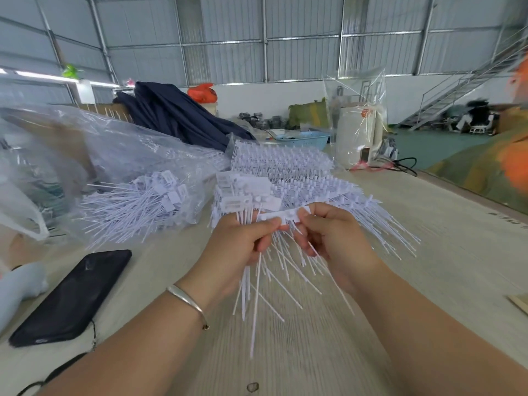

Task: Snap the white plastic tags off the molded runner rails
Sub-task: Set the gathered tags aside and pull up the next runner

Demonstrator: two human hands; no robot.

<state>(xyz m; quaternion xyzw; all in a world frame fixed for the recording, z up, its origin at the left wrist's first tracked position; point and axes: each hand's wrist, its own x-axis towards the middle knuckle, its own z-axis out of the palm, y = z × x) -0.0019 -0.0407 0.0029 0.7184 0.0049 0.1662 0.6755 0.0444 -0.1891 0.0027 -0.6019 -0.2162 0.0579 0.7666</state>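
My left hand (240, 247) grips a bundle of loose white tags (255, 284), their thin tails hanging down past my wrist. Its thumb also pinches the left end of a flat white tag (281, 217) held between both hands. My right hand (328, 235) pinches that tag's right end. Behind my hands lies a stack of white runner rails (300, 178) with several tags still on them, tails fanned toward me. A pile of detached tags (137, 210) lies at the left on clear plastic.
A black phone (74, 295) lies on the table at the left, beside a clear plastic bag (71, 144). Dark cloth (177, 115), a blue basket (308, 140) and a white appliance wrapped in plastic (357, 135) stand further back. A person in orange (511, 155) sits at the right.
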